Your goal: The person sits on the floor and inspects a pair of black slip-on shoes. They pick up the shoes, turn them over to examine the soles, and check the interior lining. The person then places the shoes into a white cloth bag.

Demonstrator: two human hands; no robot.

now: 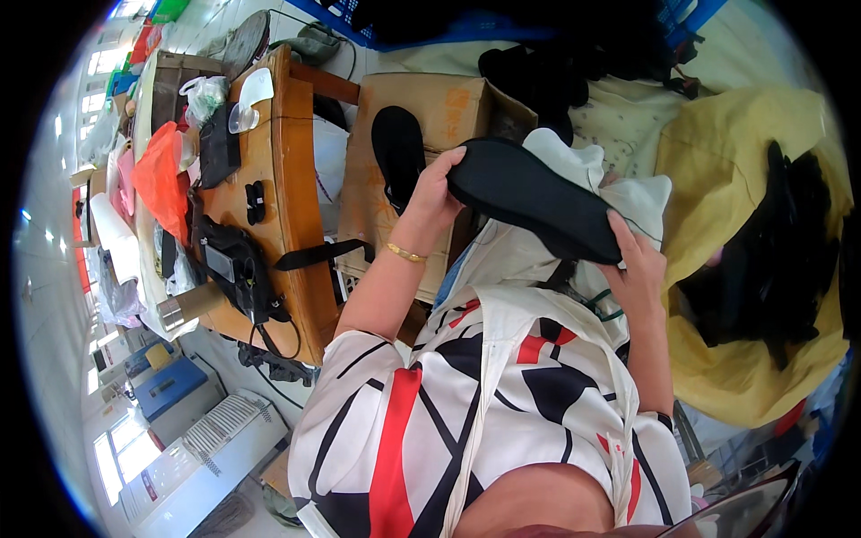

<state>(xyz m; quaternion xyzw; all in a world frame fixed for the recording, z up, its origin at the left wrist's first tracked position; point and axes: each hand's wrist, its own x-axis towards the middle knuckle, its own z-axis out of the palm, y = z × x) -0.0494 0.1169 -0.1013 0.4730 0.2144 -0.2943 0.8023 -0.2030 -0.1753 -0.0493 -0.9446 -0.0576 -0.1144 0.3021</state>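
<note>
Between my two hands is a black shoe, its smooth flat sole turned up toward me. My left hand is closed on its left end, the thumb pressed at the edge. At the opposite end, my right hand grips the shoe with fingers partly hidden beneath it. White cloth shows along the shoe's far side; I cannot tell whether it is attached. Another black shoe rests on a cardboard box just beyond my left hand.
To the left stands a wooden table with a black bag and an orange plastic bag. A yellow sack at the right holds black items. A blue crate is at the far edge.
</note>
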